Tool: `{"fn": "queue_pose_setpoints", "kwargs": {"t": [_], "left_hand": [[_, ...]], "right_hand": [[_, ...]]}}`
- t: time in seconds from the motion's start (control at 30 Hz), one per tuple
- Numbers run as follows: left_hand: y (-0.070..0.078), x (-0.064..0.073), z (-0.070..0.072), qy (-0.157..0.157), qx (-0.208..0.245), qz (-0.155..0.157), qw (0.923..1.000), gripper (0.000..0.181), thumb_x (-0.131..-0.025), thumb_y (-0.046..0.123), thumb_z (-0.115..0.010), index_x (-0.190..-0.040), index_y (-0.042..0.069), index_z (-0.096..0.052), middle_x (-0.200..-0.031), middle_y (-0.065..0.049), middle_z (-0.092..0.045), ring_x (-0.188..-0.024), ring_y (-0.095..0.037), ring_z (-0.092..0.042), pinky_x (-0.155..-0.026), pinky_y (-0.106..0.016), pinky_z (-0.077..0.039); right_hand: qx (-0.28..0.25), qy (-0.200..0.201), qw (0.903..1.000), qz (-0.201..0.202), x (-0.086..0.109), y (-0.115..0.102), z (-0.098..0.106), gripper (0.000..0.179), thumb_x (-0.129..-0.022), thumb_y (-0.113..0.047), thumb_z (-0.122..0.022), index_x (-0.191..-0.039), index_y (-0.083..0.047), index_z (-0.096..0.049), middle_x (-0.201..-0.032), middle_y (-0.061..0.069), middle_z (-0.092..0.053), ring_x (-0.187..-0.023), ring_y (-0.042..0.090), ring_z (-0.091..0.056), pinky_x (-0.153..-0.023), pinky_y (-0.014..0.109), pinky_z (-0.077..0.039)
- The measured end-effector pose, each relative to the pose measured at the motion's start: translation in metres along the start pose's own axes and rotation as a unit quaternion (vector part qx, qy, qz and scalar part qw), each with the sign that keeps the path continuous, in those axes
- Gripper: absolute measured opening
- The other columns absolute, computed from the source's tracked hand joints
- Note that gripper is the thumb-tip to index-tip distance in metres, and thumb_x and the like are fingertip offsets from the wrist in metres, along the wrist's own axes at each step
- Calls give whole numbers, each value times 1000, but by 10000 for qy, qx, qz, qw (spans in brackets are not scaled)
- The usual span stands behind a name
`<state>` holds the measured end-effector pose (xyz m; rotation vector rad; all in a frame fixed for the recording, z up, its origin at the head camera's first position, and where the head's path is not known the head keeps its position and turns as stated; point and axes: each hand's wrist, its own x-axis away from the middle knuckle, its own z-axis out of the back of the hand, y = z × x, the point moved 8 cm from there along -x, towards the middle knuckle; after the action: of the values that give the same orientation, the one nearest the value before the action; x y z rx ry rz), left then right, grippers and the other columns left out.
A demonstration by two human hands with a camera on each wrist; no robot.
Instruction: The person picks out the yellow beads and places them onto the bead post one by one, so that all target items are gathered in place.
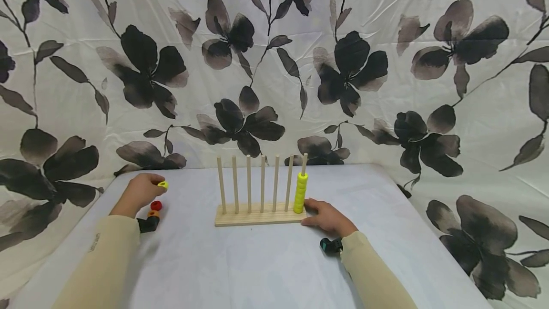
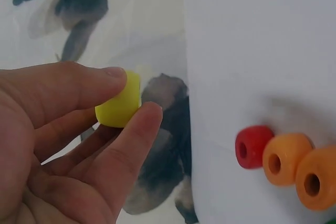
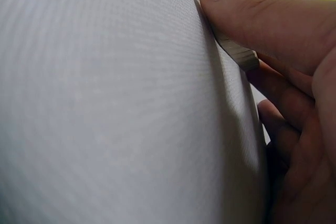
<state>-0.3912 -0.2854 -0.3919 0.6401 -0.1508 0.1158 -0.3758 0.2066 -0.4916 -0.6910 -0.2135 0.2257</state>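
Between thumb and fingertips, my left hand (image 1: 141, 192) pinches a yellow bead (image 2: 118, 103), held up at the table's left side. Beside that hand a red bead (image 2: 254, 147) and orange beads (image 2: 287, 159) lie in a row on the table. My right hand (image 1: 328, 218) grips the right end of a wooden peg stand (image 1: 257, 220), its thumb along the front edge and the fingers behind. Yellow beads (image 1: 301, 192) are stacked on the stand's rightmost peg, whose tip pokes out above them. The other pegs (image 1: 262, 185) stand upright and bare.
A white cloth (image 1: 257, 271) covers the table under the stand. Behind it hangs a pale curtain (image 1: 274, 61) with dark flowers. Small dark wrist cameras sit at the left wrist (image 1: 147, 224) and the right wrist (image 1: 331, 246). A sliver of green shows past the orange beads.
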Motion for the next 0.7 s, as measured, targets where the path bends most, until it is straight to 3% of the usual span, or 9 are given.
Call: {"fn": "queue_pose_setpoints", "kwargs": {"t": [0.33, 0.7], "left_hand": [[24, 11, -2, 90, 9, -400, 9992, 54, -95, 20, -59, -140, -6, -43, -135, -31, -48, -110, -41, -53, -96, -54, -49], [33, 16, -7, 79, 23, -558, 9984, 57, -95, 25, -62, -141, -3, -44, -138, -30, -46, -118, -44, -51, -100, -58, -46]], "right_hand": [[-51, 28, 10000, -29, 1, -2, 1, 71, -81, -41, -76, -144, -23, -48, -155, 6, -37, -146, 32, -29, -117, 56, -25], [-92, 0, 10000, 16, 1, -3, 0, 70, -81, -40, -76, -143, -23, -48, -154, 6, -39, -145, 33, -30, -116, 57, -25]]}}
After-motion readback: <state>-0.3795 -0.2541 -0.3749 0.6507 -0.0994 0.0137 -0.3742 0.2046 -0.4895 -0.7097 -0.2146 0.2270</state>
